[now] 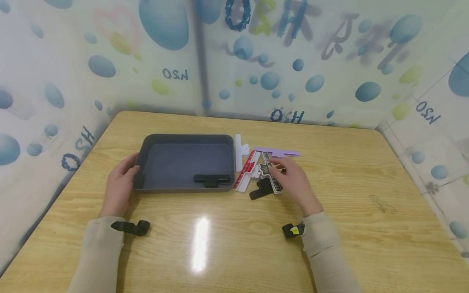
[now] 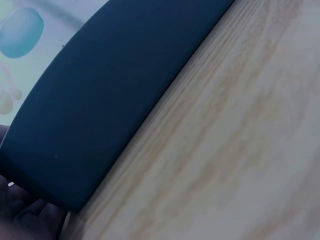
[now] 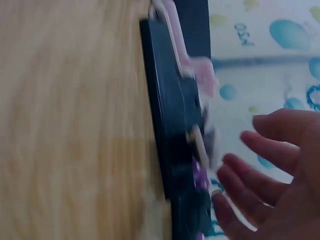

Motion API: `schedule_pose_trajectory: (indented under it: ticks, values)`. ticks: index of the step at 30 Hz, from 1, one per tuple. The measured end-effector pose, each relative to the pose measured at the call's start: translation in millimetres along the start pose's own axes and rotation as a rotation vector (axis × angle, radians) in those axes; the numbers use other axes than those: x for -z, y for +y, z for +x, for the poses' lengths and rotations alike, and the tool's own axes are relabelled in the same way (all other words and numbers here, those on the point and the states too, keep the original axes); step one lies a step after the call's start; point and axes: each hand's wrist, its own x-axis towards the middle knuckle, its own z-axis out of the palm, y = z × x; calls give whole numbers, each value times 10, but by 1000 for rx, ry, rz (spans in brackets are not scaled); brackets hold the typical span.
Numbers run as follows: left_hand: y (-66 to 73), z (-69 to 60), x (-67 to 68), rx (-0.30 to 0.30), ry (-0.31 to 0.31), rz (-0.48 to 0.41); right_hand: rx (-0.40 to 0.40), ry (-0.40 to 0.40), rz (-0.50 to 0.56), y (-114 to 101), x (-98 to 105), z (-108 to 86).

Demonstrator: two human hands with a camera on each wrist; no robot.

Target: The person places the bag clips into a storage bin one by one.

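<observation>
My left hand (image 1: 119, 183) grips the left side of a dark grey tray (image 1: 183, 190), its thumb at the rim. The left wrist view shows the tray's outer wall (image 2: 90, 95) close up. Inside the tray, near its front right, lies a black clip (image 1: 211, 179). My right hand (image 1: 294, 181) hovers over a pile of clips, fingers spread and loosely bent in the right wrist view. Nearest to it is a black-and-white patterned clip (image 1: 277, 185). Around that lie a black clip (image 1: 261, 190), a red-and-white clip (image 1: 244, 175), a white clip (image 1: 238, 152) and a purple clip (image 1: 289, 153).
The wooden table (image 1: 227, 248) carries the tray and clips. A patterned wall (image 1: 234, 81) stands behind its far edge, with further walls at the left and right. Each wrist wears a black camera strap (image 1: 126, 227).
</observation>
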Motion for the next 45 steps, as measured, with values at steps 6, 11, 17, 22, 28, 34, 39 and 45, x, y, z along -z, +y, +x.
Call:
schedule_pose_trajectory:
  ticks: [6,11,17,22,28,34,39,45]
  values:
    - [-6,-7,1,-3,3,-5,-126,-29,-98,169,194,-3]
    - [-7,-12,0,-3,1,-4,-95,-11,-189,331,298,-16]
    - [-17,-22,2,6,6,2,-64,-80,-303,469,369,-50]
    - [-28,-26,6,7,15,8,-79,-99,-290,506,393,-41]
    - [-29,-23,9,3,11,6,-127,-183,-193,536,478,-81]
    - [-15,-15,12,-2,11,13,-146,-295,-121,557,538,-114]
    - [-10,-4,8,-12,12,16,-138,-312,-136,545,498,-99]
    - [-8,7,3,-10,6,15,-154,-287,-168,527,435,-77]
